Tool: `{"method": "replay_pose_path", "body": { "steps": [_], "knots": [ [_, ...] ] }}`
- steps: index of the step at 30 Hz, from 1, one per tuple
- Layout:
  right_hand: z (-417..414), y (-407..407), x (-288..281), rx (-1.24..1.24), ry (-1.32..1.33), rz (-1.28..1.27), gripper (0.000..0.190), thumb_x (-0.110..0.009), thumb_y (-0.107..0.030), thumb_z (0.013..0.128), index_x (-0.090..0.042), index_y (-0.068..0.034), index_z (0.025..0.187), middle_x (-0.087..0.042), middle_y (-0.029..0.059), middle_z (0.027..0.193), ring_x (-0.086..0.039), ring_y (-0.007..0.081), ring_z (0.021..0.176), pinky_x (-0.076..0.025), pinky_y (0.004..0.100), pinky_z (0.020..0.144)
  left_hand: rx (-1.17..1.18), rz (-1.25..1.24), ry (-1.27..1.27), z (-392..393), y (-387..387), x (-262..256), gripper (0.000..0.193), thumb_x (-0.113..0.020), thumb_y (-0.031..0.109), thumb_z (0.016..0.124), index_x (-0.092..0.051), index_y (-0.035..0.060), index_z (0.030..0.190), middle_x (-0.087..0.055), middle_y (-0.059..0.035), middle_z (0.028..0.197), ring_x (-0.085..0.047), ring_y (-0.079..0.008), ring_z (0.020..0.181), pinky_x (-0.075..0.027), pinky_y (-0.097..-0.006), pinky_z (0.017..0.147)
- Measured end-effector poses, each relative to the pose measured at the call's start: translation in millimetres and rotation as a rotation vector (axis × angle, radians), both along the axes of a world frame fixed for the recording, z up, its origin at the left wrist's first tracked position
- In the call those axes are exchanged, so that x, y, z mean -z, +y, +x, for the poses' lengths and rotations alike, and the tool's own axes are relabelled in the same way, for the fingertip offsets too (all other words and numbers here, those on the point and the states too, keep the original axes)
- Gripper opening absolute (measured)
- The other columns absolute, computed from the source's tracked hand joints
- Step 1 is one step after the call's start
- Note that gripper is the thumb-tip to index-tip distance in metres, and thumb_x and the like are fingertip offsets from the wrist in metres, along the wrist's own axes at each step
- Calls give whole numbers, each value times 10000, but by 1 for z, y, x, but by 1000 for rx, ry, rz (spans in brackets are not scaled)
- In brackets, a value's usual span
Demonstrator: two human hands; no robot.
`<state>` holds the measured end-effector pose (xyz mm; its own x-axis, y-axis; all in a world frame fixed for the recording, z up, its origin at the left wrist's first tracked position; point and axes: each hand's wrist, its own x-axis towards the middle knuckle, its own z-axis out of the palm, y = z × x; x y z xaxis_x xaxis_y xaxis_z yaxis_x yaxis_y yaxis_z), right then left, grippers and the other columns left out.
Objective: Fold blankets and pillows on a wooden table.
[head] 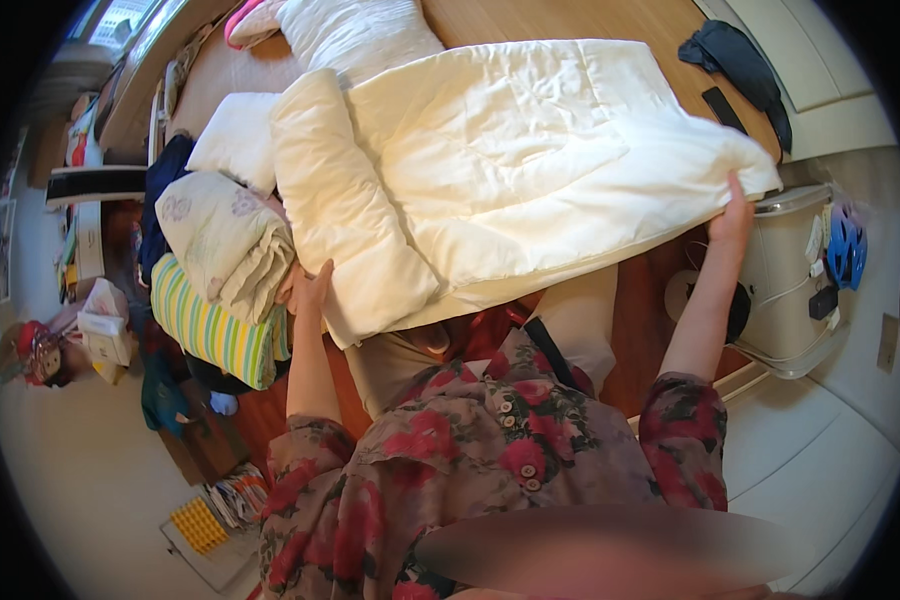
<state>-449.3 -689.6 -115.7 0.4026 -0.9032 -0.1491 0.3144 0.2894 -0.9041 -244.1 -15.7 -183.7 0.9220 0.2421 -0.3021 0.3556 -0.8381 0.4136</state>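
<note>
A cream quilted comforter [525,165] lies spread before me on a wooden surface, with its left end folded over into a thick flap [345,202]. At that flap's near left edge is my left hand [307,283], thumb up and fingers partly hidden by bedding; it appears to grip the edge. My right hand [732,214] pinches the comforter's right corner, thumb on top, and the near edge hangs slightly between both hands. Left of the flap, a folded floral quilt [221,232] rests on a green, yellow and white striped bundle [214,315].
A white pillow [236,139] and a white quilted bedding piece [364,34] lie beyond. On the wooden surface [555,19] at right are a black phone-like object [724,109] and a dark cloth [742,67]. A lidded bin-like container [787,262] with cables stands beside my right arm.
</note>
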Motion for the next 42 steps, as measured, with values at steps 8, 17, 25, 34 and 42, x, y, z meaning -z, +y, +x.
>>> {"method": "replay_pose_path", "body": {
  "steps": [8, 17, 25, 34, 42],
  "knots": [
    [24, -42, 15, -88, 111, -42, 528, -597, -49, 863, -387, -6, 1346, -494, 132, 1306, -532, 284, 1137, -437, 411, 978, -63, -361, -175, -23, -9, 5, 843, -793, 240, 687, -350, 0, 1362, -517, -194, 1261, -511, -297, 1149, -402, -357, 965],
    [-17, -49, 122, 228, 498, 50, 434, -513, -13, 812, -462, 127, 1220, -546, 209, 1204, -601, 297, 1025, -512, 382, 836, 376, -145, -596, -21, -99, -7, 661, -673, 170, 786, -373, -30, 1340, -443, -236, 1319, -427, -355, 1224, -340, -392, 1031],
    [55, 125, 30, -571, 263, -814, 259, -473, -36, 885, -596, 43, 1099, -608, 149, 1148, -551, 275, 1085, -409, 376, 945, 551, -980, 326, -62, -321, -8, 635, -497, 428, 912, -320, 67, 1404, -392, -192, 1393, -459, -317, 1208, -393, -408, 976],
    [13, 181, 71, -1047, 537, -1345, 429, -512, 83, 664, -674, -122, 1004, -572, 77, 1236, -471, 327, 1185, -342, 427, 1001, 224, -855, 651, -57, -347, -11, 777, -649, 384, 838, -268, 20, 1410, -500, -142, 1239, -526, -232, 1039, -475, -388, 809],
    [-7, 178, 29, -1154, 348, -1205, 477, -531, 65, 654, -642, -91, 1091, -542, 108, 1268, -433, 326, 1230, -319, 425, 1034, 297, -1074, 487, -86, -355, -10, 357, -670, 131, 811, -562, -1, 1125, -633, -79, 976, -589, -136, 777, -482, -242, 669]
  ]
}}
